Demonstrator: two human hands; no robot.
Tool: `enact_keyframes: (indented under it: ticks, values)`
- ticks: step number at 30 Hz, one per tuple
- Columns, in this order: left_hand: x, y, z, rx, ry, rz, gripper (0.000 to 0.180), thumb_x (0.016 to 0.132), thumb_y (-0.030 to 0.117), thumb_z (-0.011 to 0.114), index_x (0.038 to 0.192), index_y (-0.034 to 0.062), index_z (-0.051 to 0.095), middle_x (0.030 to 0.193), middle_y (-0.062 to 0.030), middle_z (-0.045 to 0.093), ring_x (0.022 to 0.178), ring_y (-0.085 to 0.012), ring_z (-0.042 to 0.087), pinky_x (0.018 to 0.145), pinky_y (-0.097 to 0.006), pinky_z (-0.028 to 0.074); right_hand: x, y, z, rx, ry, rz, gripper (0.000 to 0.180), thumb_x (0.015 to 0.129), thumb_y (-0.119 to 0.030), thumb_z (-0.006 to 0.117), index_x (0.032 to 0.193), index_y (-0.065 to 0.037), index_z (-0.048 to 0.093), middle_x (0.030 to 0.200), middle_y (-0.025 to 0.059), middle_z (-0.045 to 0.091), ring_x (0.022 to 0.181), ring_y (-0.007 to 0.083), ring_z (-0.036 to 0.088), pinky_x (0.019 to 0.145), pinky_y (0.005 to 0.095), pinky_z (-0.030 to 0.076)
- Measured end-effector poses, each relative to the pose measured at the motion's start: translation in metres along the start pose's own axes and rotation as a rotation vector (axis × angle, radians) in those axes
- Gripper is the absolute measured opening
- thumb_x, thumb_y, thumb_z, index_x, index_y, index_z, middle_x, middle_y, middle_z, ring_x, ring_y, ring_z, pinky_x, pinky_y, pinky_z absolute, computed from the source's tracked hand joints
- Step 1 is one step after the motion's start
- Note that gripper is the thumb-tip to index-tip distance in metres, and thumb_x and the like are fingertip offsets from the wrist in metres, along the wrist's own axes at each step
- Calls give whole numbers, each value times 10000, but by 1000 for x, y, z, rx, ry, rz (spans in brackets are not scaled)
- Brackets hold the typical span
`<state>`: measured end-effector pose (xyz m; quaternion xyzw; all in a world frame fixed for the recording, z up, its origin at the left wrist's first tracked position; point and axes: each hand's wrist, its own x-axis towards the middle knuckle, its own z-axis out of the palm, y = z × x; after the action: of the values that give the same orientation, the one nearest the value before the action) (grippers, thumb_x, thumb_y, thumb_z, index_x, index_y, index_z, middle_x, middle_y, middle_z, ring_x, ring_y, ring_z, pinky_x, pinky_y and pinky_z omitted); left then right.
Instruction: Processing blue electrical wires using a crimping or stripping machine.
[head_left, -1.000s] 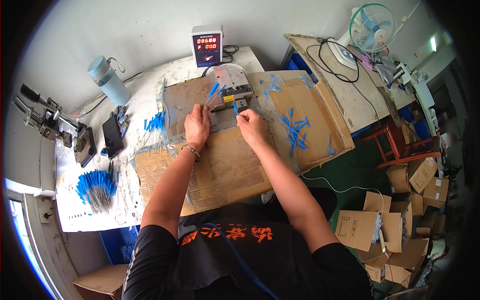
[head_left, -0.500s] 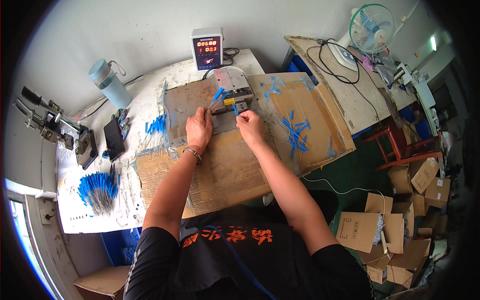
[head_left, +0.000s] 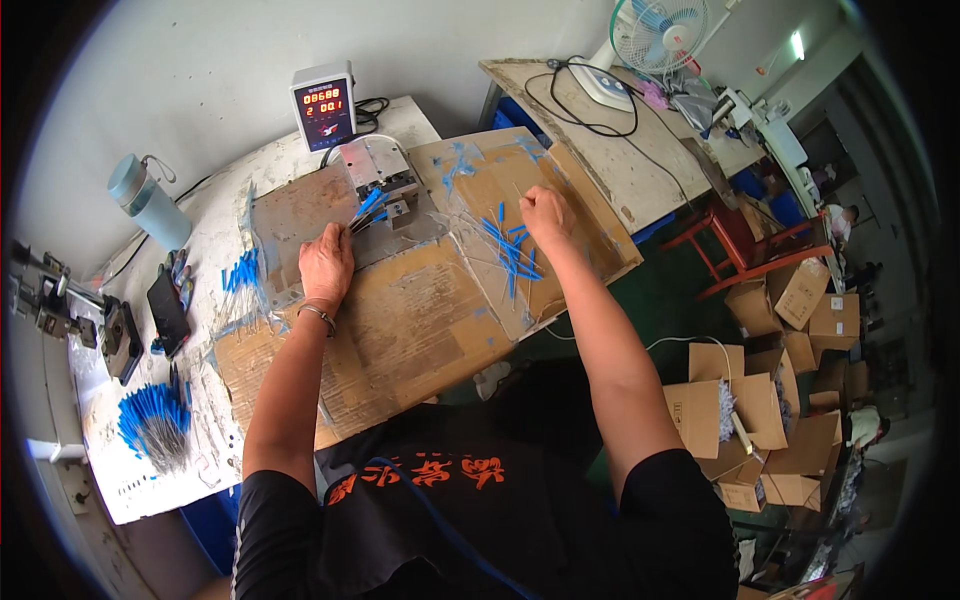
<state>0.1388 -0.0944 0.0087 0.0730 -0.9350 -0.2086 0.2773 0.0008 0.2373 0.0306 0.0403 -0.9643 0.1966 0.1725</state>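
My left hand [head_left: 327, 262] is closed round a few blue-tipped wires [head_left: 370, 208], whose blue ends point toward the small metal fixture [head_left: 400, 205]. That fixture sits on a worn metal plate [head_left: 290, 220]. To the right, my right hand [head_left: 548, 215] is raised over the cardboard with its fingers curled closed. What it holds, if anything, is too small to make out. Beside it lies a loose pile of blue-tipped wires [head_left: 515, 258]. A smaller group of blue-tipped wires [head_left: 240, 272] lies left of the plate.
A counter box with red digits [head_left: 323, 105] stands behind the fixture. At left are a light-blue bottle [head_left: 155, 205], a black phone [head_left: 168, 308], a hand press [head_left: 120, 340] and a dense wire bundle [head_left: 155, 425]. A fan [head_left: 660, 35], red chair [head_left: 760, 245] and cardboard boxes [head_left: 700, 400] are at right.
My right hand has left the fixture and moved right, over by the loose pile. My left hand keeps its wires near the fixture. The whole view has shifted, and the counter's digits differ.
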Motion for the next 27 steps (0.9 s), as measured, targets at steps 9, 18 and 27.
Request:
enact_keyframes:
  ticks: [9,18,27]
  values:
    - [-2,-3,-3,20,14,64,120,893,221,531,867,107,557,739,-110,634,729,-302,608,707,-413,417,19,0,-4,-339,-230,109,161,803,-193,599,934,-147,680,964,91,674,935,302,644,754,426,521]
    - [-1,-5,-4,-85,-5,-13,154,925,228,501,897,93,570,754,-126,638,746,-324,607,717,-412,437,-65,-103,-56,1054,-727,29,201,821,-60,564,1003,-61,652,774,-2,618,622,73,550,500,207,399]
    - [0,-9,-5,-348,18,-285,223,933,265,490,860,67,563,706,-179,620,720,-410,583,682,-492,446,-108,-161,-3,435,-363,-408,127,834,-173,609,797,-63,659,798,40,666,646,172,624,616,309,477]
